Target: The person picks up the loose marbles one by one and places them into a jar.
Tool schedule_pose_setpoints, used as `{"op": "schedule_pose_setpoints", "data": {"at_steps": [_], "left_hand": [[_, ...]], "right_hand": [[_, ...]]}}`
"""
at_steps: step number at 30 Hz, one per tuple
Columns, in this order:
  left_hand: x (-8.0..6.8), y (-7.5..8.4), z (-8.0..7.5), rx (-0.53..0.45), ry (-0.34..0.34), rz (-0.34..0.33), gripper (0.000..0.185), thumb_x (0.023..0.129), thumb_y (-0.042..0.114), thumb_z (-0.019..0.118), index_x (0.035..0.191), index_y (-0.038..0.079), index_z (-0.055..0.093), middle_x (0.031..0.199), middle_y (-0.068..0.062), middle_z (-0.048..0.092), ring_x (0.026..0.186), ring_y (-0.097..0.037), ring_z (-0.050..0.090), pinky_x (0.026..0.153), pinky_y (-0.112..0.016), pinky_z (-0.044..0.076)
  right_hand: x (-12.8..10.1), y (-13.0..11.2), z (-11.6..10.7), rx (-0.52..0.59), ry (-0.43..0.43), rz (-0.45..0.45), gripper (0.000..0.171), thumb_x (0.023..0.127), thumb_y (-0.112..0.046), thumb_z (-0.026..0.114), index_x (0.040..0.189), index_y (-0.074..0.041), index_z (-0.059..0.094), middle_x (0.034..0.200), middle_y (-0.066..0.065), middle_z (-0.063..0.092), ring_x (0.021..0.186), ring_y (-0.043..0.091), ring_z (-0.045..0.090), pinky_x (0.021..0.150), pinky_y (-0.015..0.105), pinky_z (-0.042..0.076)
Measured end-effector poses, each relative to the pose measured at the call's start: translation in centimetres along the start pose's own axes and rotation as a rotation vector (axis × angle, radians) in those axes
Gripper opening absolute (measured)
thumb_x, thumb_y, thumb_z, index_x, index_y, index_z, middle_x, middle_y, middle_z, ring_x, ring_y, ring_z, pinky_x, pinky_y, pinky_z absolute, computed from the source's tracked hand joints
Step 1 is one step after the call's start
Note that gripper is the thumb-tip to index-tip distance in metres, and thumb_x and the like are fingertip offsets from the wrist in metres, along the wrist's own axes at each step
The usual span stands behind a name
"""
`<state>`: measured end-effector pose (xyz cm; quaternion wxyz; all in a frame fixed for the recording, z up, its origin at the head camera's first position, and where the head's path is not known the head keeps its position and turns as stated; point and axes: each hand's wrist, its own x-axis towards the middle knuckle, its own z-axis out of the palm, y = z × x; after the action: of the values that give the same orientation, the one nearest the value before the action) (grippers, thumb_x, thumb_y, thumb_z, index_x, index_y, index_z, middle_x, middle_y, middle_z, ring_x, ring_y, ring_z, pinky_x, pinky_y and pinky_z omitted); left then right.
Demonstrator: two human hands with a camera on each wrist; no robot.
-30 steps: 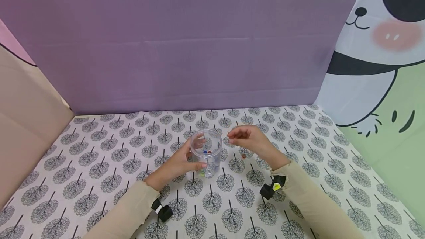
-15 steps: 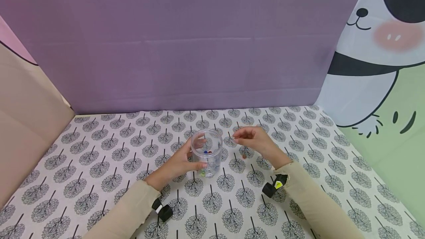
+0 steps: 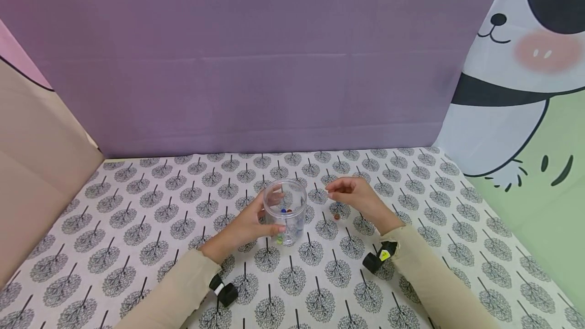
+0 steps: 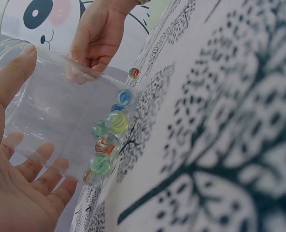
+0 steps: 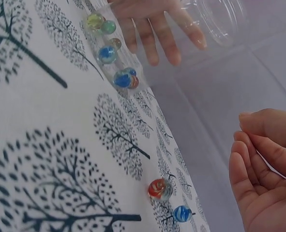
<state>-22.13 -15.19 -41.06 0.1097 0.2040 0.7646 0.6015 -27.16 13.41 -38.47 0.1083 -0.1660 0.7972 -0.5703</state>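
Observation:
My left hand holds a clear plastic jar from its left side, thumb in front and fingers behind. The jar stands upright on the cloth with its mouth uncovered. Several glass marbles in blue, green, yellow and red lie at its bottom. To the right of the jar, my right hand hovers with loosely curled fingers; thumb and index tips are close together, and nothing shows between them. Under it, a red-orange marble and a blue marble lie on the cloth, apart from the hand.
A white cloth printed with dark trees covers the table. A purple backdrop rises behind it, and a panel with a panda picture stands at the right. Each wrist wears a small black camera.
My right hand has drifted a little to the right, away from the jar. The blue marble beneath it now shows in the head view. The left hand and jar stay in place.

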Motion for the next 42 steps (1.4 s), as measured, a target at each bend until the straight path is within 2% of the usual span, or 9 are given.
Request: {"op": "schedule_pose_setpoints", "data": {"at_steps": [2,6,14,25,31,36,42], "left_hand": [[0.0,0.0,0.0,-0.003,0.0,0.001,0.093,0.074,0.016,0.079,0.147,0.032,0.023,0.15,-0.009,0.033,0.126,-0.042,0.042,0.103,-0.064,0.029],[0.0,-0.1,0.0,0.002,-0.006,0.016,0.092,0.075,0.016,0.078,0.148,0.029,0.023,0.15,-0.011,0.032,0.126,-0.043,0.042,0.103,-0.064,0.03],[0.0,0.1,0.1,0.008,0.002,0.001,0.093,0.074,0.015,0.078,0.147,0.033,0.023,0.15,-0.009,0.033,0.127,-0.042,0.042,0.103,-0.063,0.03],[-0.1,0.2,0.0,0.016,0.001,0.001,0.093,0.074,0.018,0.079,0.147,0.035,0.023,0.15,-0.006,0.034,0.123,-0.04,0.045,0.1,-0.059,0.037],[-0.1,0.2,0.0,0.018,0.0,0.008,0.093,0.075,0.017,0.078,0.147,0.033,0.023,0.15,-0.007,0.034,0.123,-0.041,0.045,0.101,-0.06,0.037],[0.0,0.0,0.0,0.026,-0.003,0.02,0.092,0.075,0.018,0.078,0.148,0.028,0.022,0.149,-0.009,0.034,0.122,-0.041,0.046,0.1,-0.06,0.036],[0.0,0.1,0.0,0.013,-0.002,0.021,0.092,0.075,0.018,0.078,0.147,0.034,0.023,0.149,-0.01,0.033,0.123,-0.041,0.045,0.1,-0.059,0.037]], "right_hand": [[0.0,0.1,-0.1,0.007,0.002,-0.006,0.032,0.085,-0.006,0.065,0.112,0.009,0.059,0.106,0.022,0.064,0.091,0.031,0.059,0.083,0.034,0.053],[0.0,0.4,-0.2,0.017,0.012,-0.003,0.033,0.085,-0.004,0.065,0.112,0.011,0.058,0.108,0.025,0.062,0.089,0.025,0.06,0.082,0.032,0.053],[0.2,0.9,-0.5,0.03,0.004,0.003,0.032,0.084,-0.003,0.066,0.112,0.011,0.059,0.095,0.007,0.066,0.082,0.018,0.059,0.076,0.026,0.053],[0.4,1.7,-1.2,-0.001,-0.007,0.072,0.034,0.084,-0.006,0.067,0.114,0.007,0.059,0.094,0.004,0.065,0.086,0.017,0.059,0.081,0.027,0.052],[0.5,2.1,-1.2,-0.033,0.017,0.127,0.03,0.083,-0.008,0.068,0.111,0.002,0.063,0.094,0.004,0.066,0.088,0.019,0.06,0.082,0.029,0.051],[0.5,2.6,-1.2,-0.037,0.015,0.133,0.029,0.085,-0.007,0.067,0.112,0.003,0.062,0.1,0.009,0.066,0.088,0.017,0.059,0.085,0.03,0.05],[0.6,3.0,-1.4,-0.059,0.031,0.158,0.028,0.084,-0.009,0.067,0.111,-0.001,0.064,0.102,0.007,0.066,0.09,0.017,0.059,0.086,0.031,0.047]]}}
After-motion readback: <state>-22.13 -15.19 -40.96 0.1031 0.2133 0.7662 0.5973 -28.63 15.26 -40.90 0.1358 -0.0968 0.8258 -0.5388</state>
